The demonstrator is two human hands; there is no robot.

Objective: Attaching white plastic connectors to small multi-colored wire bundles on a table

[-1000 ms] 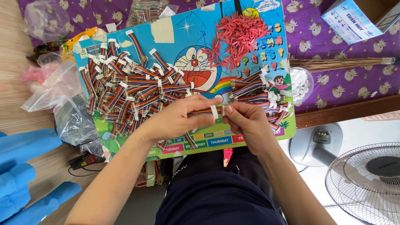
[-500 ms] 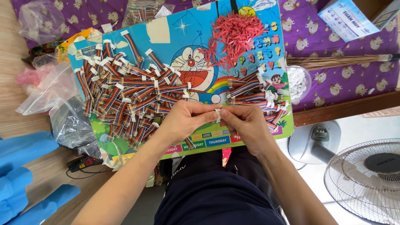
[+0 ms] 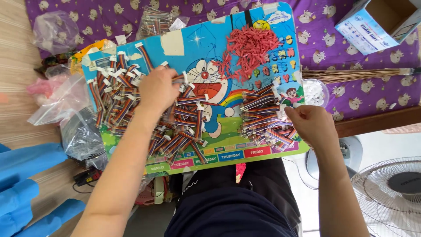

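Resting on a cartoon board [image 3: 184,44] over purple cloth [image 3: 351,57], both hands' grip state unclear.

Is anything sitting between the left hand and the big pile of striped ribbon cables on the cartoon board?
Nothing visible. The left hand already rests on the big pile of ribbon cables, fingers among them. The right hand is at the smaller ribbon cable pile. The red pieces lie farther up the cartoon board.
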